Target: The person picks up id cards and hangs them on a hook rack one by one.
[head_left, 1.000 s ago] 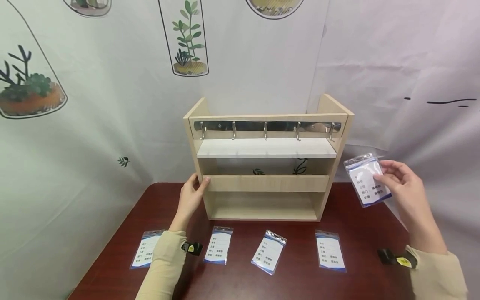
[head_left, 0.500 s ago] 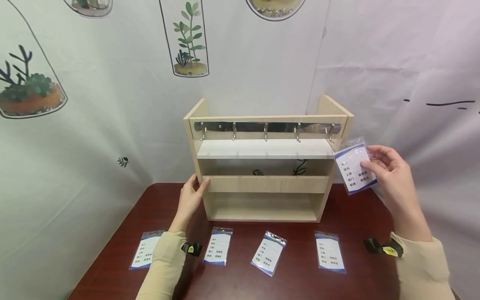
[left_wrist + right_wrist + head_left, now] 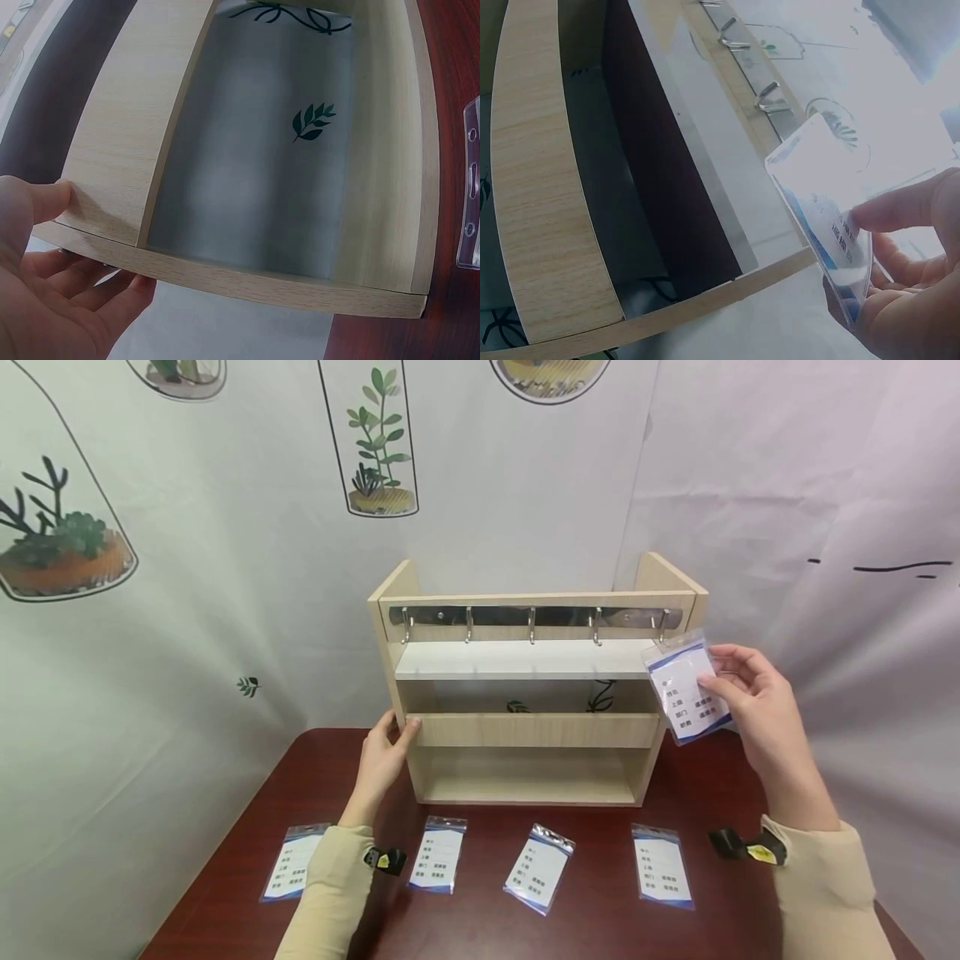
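My right hand pinches a clear badge holder by its right edge, thumb on the front. In the head view the badge holder overlaps the right side of a light wooden shelf unit, just below the rightmost hook. My left hand grips the unit's left side panel; in the left wrist view the thumb lies on the front slat and the fingers are behind the panel. A metal strip with several hooks runs along the unit's top, and no badge hangs from them.
Several more badge holders lie in a row on the dark red table, among them a tilted badge holder and a right-hand badge holder. My left sleeve partly covers the leftmost badge holder. A patterned curtain hangs behind.
My right hand has moved left and slightly up with the badge holder, from beside the unit to over its right edge. The left hand stays on the side panel.
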### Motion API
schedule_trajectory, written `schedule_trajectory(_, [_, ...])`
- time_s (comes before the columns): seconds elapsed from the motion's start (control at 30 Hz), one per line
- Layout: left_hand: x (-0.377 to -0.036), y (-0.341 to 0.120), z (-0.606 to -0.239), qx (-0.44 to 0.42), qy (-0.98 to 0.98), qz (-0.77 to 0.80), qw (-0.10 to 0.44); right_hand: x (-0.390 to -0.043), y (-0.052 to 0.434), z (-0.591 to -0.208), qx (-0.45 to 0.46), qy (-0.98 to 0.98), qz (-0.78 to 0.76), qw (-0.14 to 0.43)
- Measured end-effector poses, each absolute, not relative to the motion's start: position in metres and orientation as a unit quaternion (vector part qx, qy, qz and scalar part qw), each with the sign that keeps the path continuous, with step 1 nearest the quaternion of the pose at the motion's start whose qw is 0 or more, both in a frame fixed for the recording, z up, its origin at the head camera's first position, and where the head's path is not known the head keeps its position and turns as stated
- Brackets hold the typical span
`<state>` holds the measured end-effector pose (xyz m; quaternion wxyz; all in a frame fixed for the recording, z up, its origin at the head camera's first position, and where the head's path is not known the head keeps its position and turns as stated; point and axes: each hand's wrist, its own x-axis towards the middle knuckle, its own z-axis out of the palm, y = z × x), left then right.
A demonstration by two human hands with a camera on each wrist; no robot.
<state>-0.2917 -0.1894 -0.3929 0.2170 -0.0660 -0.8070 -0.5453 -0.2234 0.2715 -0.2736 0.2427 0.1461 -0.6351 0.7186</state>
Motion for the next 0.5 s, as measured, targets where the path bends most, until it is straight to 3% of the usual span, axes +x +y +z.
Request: schedule_trajectory(0.5, [-0.2932, -0.1894, -0.3927, -0.060, -0.810, -0.544, 0.208, -0.2287, 0.2689, -0.2749, 0.135, -0.647, 0.709, 0.245])
